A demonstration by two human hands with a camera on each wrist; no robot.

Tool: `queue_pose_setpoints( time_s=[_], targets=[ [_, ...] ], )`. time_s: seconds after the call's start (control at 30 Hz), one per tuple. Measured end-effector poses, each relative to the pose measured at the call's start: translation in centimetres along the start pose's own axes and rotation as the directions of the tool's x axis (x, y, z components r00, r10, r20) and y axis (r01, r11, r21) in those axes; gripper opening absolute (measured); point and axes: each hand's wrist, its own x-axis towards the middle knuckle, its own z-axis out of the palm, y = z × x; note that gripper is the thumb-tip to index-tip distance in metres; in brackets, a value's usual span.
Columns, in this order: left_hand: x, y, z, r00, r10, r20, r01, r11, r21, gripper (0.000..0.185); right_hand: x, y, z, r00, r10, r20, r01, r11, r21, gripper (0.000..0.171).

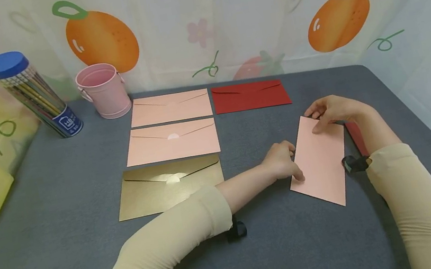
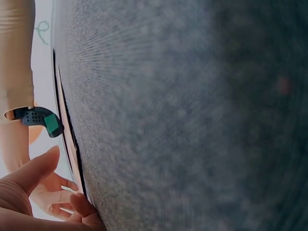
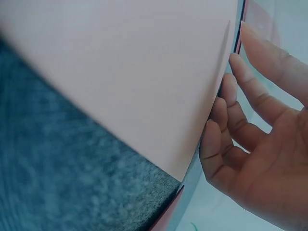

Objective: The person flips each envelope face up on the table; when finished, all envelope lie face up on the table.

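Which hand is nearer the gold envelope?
Left. The left hand is just right of the gold envelope, at the pink envelope's left edge; the right hand holds its far end.

Both forearms, in cream sleeves with a dark band at each wrist, reach forward and inward over the tabletop. The left hand lies low with fingers curled down at the tips. The right hand sits further out, wrist bent, fingers pointing left and loosely bent.
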Motion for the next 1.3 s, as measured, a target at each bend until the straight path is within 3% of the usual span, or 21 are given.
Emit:
queue_pose_setpoints(
  time_s=[0.17,0.63,0.97,1.3],
  targets=[
    [-0.20,0.13,0.14,1.000,0.001,-0.023,0.001,0.994,0.105,0.070,-0.08,-0.24,0.06,0.999,-0.028,0.019,0.029,1.000,-0.008,0.063],
    [-0.48,-0.07,0.37,0.997,0.054,-0.061,-0.042,0.981,0.190,0.066,0.30,0.23,0.14,0.998,-0.069,-0.013,0.068,0.996,-0.058,0.056],
    [-0.63,-0.10,0.16,0.997,0.059,-0.052,-0.048,0.981,0.188,0.065,0.02,0.18,0.16,0.995,-0.060,-0.086,0.062,0.998,0.030,0.041],
    [0.02,-0.47,0.10,0.997,0.073,-0.032,-0.070,0.993,0.098,0.047,-0.11,0.52,-0.13,0.993,-0.064,-0.103,0.073,0.994,0.087,0.035]
  ],
)
